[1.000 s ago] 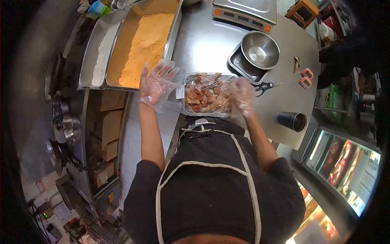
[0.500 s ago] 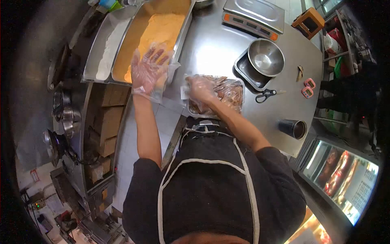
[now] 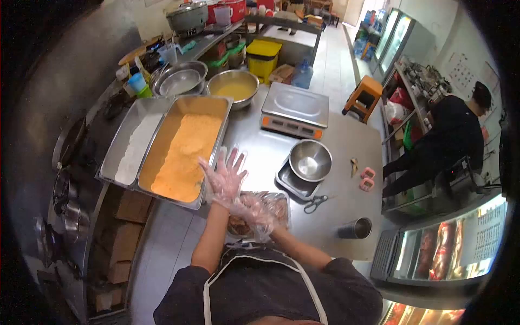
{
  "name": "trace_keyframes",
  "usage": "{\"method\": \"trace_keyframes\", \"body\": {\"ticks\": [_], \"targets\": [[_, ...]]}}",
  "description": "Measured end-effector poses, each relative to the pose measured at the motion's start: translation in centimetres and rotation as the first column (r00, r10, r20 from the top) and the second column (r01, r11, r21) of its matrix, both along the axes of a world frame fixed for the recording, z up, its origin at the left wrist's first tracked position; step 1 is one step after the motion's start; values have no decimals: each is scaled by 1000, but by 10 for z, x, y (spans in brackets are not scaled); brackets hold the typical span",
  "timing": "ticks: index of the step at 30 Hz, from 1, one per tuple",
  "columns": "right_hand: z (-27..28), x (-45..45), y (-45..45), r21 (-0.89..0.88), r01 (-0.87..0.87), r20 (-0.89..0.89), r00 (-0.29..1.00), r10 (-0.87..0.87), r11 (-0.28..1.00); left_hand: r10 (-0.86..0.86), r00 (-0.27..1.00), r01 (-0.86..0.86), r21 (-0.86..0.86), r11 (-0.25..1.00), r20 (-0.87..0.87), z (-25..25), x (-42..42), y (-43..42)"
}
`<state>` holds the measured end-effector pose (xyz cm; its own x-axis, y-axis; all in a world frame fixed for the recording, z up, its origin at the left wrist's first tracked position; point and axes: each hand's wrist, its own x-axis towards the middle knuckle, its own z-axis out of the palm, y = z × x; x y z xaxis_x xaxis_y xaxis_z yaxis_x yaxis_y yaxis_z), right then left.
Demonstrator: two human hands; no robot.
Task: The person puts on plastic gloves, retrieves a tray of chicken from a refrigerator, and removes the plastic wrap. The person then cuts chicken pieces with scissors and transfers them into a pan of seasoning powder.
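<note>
- Left hand (image 3: 226,177): fingers spread, near the orange powder (image 3: 189,149).
- Right hand (image 3: 255,214): at the left wrist (image 3: 219,204); whether it grips, I cannot tell.
- Meat (image 3: 238,226): in its tray (image 3: 288,218), below the right hand.

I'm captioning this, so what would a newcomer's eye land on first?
Probably the bright orange powder in the deep pan at the steel table's left. Then, at the table's near edge, the left hand, spread open in clear plastic, and the right hand, likewise gloved, over a tray of meat.
</note>
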<state>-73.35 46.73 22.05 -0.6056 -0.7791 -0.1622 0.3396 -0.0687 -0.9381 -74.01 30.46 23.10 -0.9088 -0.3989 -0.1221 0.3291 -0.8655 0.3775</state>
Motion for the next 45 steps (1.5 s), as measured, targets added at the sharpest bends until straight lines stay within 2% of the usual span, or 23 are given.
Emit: {"method": "trace_keyframes", "body": {"ticks": [2,3,5,7,8,10,11,13,14,16,19,23,25,26,29,30,31,32,34,36,41,43,45], "targets": [[-24,-3,2,185,-134,-254,951,179,974,-23,999,22,-23,999,-24,-21,-11,2],[-33,-6,5,186,-127,-261,949,174,974,-40,999,39,-45,998,-26,-27,-15,4],[-47,-13,15,437,-4,-393,899,195,899,-32,996,40,-98,994,84,-43,-28,13],[-25,-18,30,479,39,-474,852,221,877,15,929,170,-463,870,369,-82,-50,13],[-37,-22,36,534,104,-419,894,156,839,17,929,168,-461,871,370,-97,-54,11],[-59,-33,51,592,164,-370,925,85,789,113,836,473,-809,348,537,-138,-62,0],[-70,-37,61,561,332,-506,862,-3,758,218,827,548,-828,-113,518,-197,-78,-19],[-97,-46,79,503,496,-635,768,-87,708,279,547,818,-432,-381,789,-176,-75,-15],[-112,-51,87,475,505,-567,802,-188,721,277,551,814,-434,-387,787,-177,-77,-16],[-125,-56,101,423,508,-461,833,-305,750,129,661,546,-355,-759,740,-187,-79,-27],[-80,-49,113,519,518,-506,827,-243,680,-9,636,337,-289,-896,772,-242,-98,-50],[-132,-64,122,465,590,-597,760,-258,660,-59,622,372,-361,-855,781,-188,-81,-44],[-123,-67,120,480,566,-577,779,-244,670,82,640,520,-353,-778,764,-151,-69,-32],[-149,-75,119,414,653,-740,648,-184,635,142,693,556,-399,-729,707,-156,-65,-29],[-96,-71,110,551,518,-503,832,-235,654,181,660,711,-529,-464,729,-162,-45,-20],[-147,-80,115,465,598,-589,759,-276,653,209,709,675,-561,-479,674,-138,-36,-8],[-101,-72,111,492,531,-476,828,-297,691,237,754,635,-590,-498,612,-120,-31,1],[-151,-81,120,420,617,-659,711,-243,665,259,785,603,-598,-528,562,-130,-28,2],[-174,-86,120,351,630,-536,741,-403,693,278,811,572,-602,-557,514,-145,-26,0],[-180,-87,125,356,634,-558,733,-389,686,305,808,588,-645,-488,505,-151,-24,-3],[-187,-87,130,369,639,-563,732,-385,675,174,879,465,-718,-518,444,-172,-20,-20],[-192,-88,128,374,642,-564,730,-385,670,203,814,580,-786,-214,545,-179,-26,-22],[-194,-89,126,378,646,-565,728,-388,663,133,766,643,-748,-163,629,-134,-19,-11]]}}
